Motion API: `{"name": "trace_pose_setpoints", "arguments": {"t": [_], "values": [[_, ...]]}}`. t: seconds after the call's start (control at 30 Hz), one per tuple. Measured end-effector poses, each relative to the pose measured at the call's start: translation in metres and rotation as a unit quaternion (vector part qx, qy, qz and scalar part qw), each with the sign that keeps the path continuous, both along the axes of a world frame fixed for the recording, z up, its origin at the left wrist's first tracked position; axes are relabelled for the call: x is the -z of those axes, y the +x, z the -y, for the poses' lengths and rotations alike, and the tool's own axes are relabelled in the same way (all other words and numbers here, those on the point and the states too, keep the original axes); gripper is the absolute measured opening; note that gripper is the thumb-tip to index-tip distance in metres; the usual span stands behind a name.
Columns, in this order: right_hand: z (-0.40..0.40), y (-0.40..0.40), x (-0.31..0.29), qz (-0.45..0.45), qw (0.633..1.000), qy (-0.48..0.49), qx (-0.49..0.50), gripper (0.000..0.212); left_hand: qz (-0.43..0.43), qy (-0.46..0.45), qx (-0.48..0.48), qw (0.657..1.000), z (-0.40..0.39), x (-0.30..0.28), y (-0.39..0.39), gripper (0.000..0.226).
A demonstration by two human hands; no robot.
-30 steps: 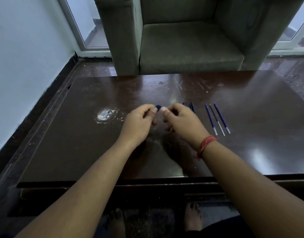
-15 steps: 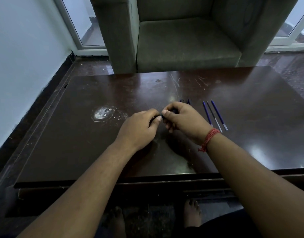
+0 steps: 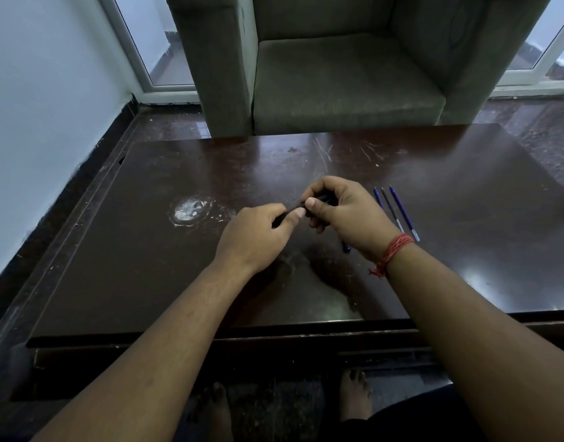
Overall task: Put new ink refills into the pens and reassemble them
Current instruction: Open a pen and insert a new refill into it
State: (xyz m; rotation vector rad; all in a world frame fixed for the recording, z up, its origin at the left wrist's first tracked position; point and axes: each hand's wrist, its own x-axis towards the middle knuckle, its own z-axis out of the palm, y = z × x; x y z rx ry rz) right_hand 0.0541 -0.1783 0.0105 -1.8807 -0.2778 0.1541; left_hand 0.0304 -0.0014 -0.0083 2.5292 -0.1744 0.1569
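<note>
Both hands meet above the middle of the dark counter [image 3: 146,250]: the left hand [image 3: 255,237] pinches one end of a dark pen [image 3: 293,208] between thumb and fingers, and the right hand [image 3: 344,215] curls its grip around the other end, so most of the pen is hidden. Three thin refills [image 3: 398,212] lie side by side on the counter just right of the right hand, their near ends partly covered by the wrist with its red thread [image 3: 395,250]. A small blue piece [image 3: 346,248] shows under that hand, too hidden to name.
</note>
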Motion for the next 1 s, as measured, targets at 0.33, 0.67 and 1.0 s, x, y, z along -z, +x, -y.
{"name": "trace_pose_setpoints", "arguments": {"t": [0.33,0.67,1.0], "values": [[-0.014,-0.003,0.025,0.076,0.962,-0.241,0.108,0.014,-0.051,-0.084,-0.09,0.991,-0.016,0.004,0.007,0.03],[-0.069,-0.003,0.036,0.088,0.946,-0.306,0.063,0.022,-0.017,-0.131,-0.15,0.98,-0.018,0.005,0.011,0.027],[-0.06,0.014,0.028,0.097,0.93,-0.345,0.078,0.031,-0.017,-0.116,-0.129,0.985,-0.017,0.011,0.011,0.026]]}}
